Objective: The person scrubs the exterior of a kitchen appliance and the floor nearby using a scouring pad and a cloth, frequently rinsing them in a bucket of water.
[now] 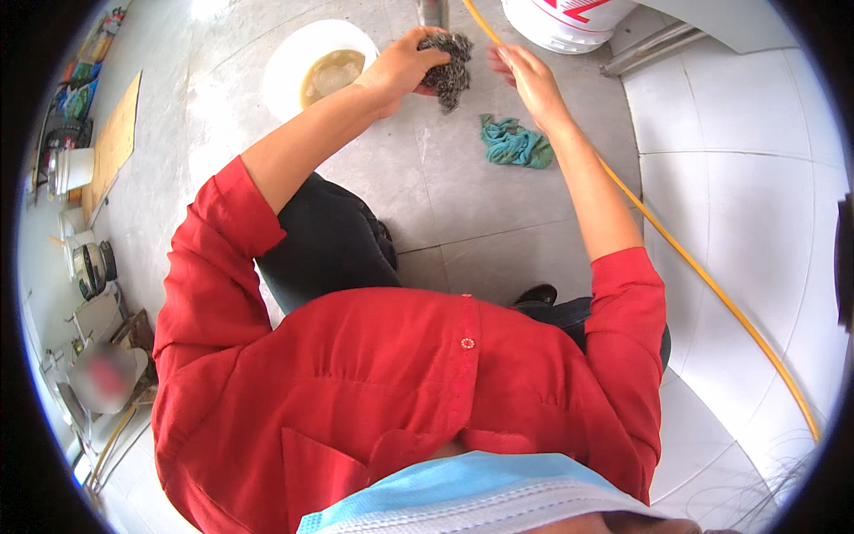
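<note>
My left hand (pixel 405 65) is closed around a dark grey scouring pad (pixel 448 72), which looks like wire wool and hangs below the fingers. Beside that wrist, a white basin (pixel 280 73) of cloudy brownish water (pixel 333 75) stands on the floor. My right hand (pixel 527 79) has its fingers extended and blurred, apart from the pad, with nothing visible in it. A yellow hose (pixel 486 23) runs right by its fingertips and passes behind the forearm. Below this hand a crumpled teal cloth (pixel 515 143) lies on the grey tiles.
A metal post (pixel 434 12) rises just beyond my left hand. At the upper right are a white bucket (pixel 567 23) with red print and a metal bar (pixel 654 48) by the white tiled wall (pixel 734 107). A wooden board (pixel 117 147) and white buckets (pixel 75 167) are far left.
</note>
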### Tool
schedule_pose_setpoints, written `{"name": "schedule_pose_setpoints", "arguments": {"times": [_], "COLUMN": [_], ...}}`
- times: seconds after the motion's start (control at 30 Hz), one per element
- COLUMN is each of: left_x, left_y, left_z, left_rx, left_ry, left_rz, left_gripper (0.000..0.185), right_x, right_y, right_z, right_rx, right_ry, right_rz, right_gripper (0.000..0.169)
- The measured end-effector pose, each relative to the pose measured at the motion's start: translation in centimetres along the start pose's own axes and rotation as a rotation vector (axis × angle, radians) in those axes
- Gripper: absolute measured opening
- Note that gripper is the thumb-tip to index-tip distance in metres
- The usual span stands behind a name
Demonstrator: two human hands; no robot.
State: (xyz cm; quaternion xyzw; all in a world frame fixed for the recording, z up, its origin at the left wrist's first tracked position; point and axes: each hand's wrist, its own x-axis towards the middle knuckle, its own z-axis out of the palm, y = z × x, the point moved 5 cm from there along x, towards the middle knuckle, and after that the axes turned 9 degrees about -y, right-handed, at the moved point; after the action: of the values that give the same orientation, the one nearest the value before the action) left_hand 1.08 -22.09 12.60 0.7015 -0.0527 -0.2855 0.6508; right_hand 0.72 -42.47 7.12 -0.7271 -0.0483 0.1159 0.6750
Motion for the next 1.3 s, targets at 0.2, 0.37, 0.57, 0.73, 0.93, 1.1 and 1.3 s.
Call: {"name": "schedule_pose_setpoints", "arguments": {"times": [0.2,0.37,0.57,0.73,0.93,1.1,1.3], "left_x": [0.8,1.0,0.6,0.8,0.2,-2.2,-0.9], "left_y": [-6.0,-6.7,-9.2,-5.9,-0.6,-2.4,-11.1], "left_z": [-3.4,-1.0,-0.9,-1.2,-8.1,-20.1,-27.1], "left_rx": [0.203,0.359,0.647,0.459,0.389,-0.184,0.925], "left_ry": [-0.013,-0.219,-0.442,-0.378,-0.345,0.282,0.537], "left_rz": [-0.328,-0.407,-0.403,-0.233,0.048,0.274,-0.119], "left_gripper": [0.052,0.050,0.057,0.069,0.039,0.025,0.048], "right_x": [-5.6,-7.1,-5.1,-2.5,0.1,5.4,7.9], "right_y": [16.6,23.2,14.5,8.7,-0.5,-5.3,-1.6], "right_z": [-1.9,-4.2,-1.1,2.2,10.1,17.1,20.8], "right_rx": [-1.153,-0.881,0.369,0.749,0.834,0.572,0.187], "right_ry": [-0.107,-0.283,-0.223,-0.245,-0.369,-0.441,-0.326], "right_rz": [0.569,0.516,0.673,0.471,0.267,0.054,0.131], "right_gripper": [0.062,0.049,0.038,0.030,0.040,0.056,0.038]}}
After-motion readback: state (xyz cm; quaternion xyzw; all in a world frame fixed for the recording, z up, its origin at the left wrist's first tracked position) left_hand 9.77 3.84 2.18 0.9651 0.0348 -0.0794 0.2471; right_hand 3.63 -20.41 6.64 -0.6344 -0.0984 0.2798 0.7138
